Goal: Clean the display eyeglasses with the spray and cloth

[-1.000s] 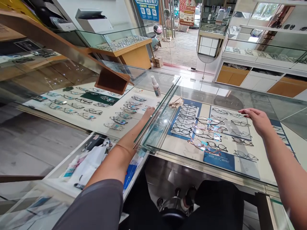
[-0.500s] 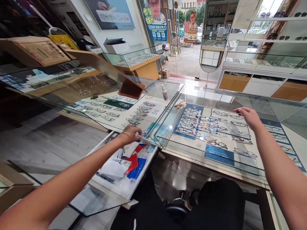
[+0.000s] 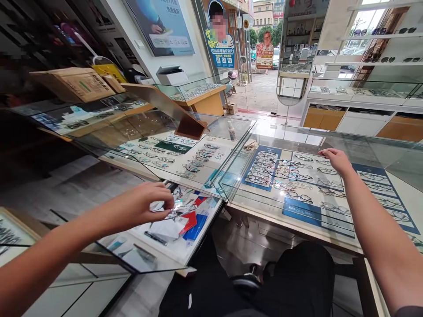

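My left hand (image 3: 155, 203) hovers over an open drawer (image 3: 185, 259) at the lower left, thumb and fingers closed in a pinch. From the fingertips extends a thin-rimmed pair of eyeglasses (image 3: 181, 210), partly lost against the clutter behind it. In the drawer lie a red packet (image 3: 188, 223), a blue packet (image 3: 197, 228), white paper (image 3: 167, 228) and a dark pen-like item (image 3: 155, 238). My right hand (image 3: 337, 159) reaches over the right glass display case (image 3: 317, 132), fingers stretched out at its top, with nothing visible in them. Eyeglass frames (image 3: 325, 171) lie in rows beneath it.
The left glass case (image 3: 228, 152) holds more frames. On it stand a spray bottle (image 3: 231, 130) and a brown slanted stand (image 3: 191, 127). A folded cloth (image 3: 250, 145) is by the join between cases. A cardboard box (image 3: 74, 83) sits at far left.
My left hand has drawn back from the case corner, down and left over the drawer, and the eyeglasses now show in it. My right hand has barely moved. The view has shifted slightly.
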The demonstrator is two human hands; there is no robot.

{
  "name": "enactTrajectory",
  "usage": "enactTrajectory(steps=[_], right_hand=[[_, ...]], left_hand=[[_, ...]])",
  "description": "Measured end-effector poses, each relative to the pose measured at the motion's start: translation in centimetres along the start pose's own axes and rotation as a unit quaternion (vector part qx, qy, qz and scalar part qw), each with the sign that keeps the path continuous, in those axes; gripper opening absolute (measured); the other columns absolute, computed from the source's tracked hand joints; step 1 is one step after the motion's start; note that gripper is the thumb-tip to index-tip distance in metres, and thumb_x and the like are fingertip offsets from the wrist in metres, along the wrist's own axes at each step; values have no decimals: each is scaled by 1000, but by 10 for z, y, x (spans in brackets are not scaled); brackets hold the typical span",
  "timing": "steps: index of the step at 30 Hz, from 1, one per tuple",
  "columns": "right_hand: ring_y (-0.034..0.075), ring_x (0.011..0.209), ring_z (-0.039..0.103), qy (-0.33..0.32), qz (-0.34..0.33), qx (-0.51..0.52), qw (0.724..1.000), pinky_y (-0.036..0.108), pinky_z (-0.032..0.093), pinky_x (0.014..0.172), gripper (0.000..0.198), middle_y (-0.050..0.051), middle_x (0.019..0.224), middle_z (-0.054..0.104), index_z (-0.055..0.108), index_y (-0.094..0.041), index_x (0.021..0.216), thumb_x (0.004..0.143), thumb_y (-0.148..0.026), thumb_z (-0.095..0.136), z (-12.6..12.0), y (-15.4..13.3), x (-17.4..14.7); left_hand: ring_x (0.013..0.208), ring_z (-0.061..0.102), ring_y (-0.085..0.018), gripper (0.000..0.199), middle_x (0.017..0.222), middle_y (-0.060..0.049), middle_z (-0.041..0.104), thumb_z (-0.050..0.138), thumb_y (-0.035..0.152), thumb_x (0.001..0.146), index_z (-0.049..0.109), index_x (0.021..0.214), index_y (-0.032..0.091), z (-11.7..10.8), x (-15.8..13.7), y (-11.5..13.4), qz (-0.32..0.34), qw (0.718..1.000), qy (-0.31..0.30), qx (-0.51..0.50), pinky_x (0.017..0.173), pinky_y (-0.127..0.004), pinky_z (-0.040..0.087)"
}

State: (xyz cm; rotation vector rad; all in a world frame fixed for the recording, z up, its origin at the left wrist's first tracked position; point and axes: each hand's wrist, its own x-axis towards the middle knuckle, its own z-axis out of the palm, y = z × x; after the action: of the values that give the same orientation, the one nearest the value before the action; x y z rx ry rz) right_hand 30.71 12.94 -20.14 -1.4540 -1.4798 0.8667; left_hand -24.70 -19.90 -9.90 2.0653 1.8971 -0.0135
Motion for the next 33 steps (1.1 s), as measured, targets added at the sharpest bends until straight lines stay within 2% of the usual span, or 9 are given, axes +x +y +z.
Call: enactTrajectory(steps=[3,7,13,18,24,29,33], right_hand=[[23,90,67,0,6,-3,1000,39,52,94,20,4,87,78,79,-22,76,76,-38,68,1,1,1],[24,94,66,-11,1,-5,1000,39,50,95,22,5,89,77,77,-22,75,73,-42,67,1,1,1],[25,92,64,-23,-8,-6,1000,41,49,95,28,6,87,76,76,-22,75,69,-47,66,0,0,1],[25,94,64,-39,-23,-8,999,39,51,92,31,6,89,76,76,-23,76,72,-53,69,1,-1,-2],[25,92,62,-44,-22,-27,998,38,50,88,32,6,86,75,77,-23,80,77,-53,66,2,-1,-6],[25,93,63,-41,-32,-52,997,36,51,86,33,5,84,75,79,-23,85,81,-53,65,4,2,-7],[26,94,64,-36,-34,-56,997,37,51,86,32,5,84,76,79,-23,84,83,-51,64,5,3,-7]], left_hand=[[82,62,-22,29,76,3,73,60,56,83,75,70,34,-34,21,41,85,996,27,23,82,-35,44],[84,62,-21,21,78,0,73,61,42,85,74,75,29,-57,79,94,191,978,65,45,84,-35,44],[81,62,-18,9,77,0,73,67,29,81,72,75,24,-53,194,154,315,939,116,77,87,-36,44],[77,60,-17,6,74,1,74,67,20,80,69,74,22,-36,271,192,348,920,152,93,86,-37,41],[87,62,-23,6,79,-2,78,67,17,78,69,73,21,1,322,217,347,918,151,119,89,-39,39],[100,63,-28,7,90,-8,81,66,18,81,72,79,20,23,336,218,335,919,164,127,91,-41,39],[100,63,-28,10,88,-8,81,64,19,82,74,81,20,32,340,211,334,921,180,92,91,-41,40]])
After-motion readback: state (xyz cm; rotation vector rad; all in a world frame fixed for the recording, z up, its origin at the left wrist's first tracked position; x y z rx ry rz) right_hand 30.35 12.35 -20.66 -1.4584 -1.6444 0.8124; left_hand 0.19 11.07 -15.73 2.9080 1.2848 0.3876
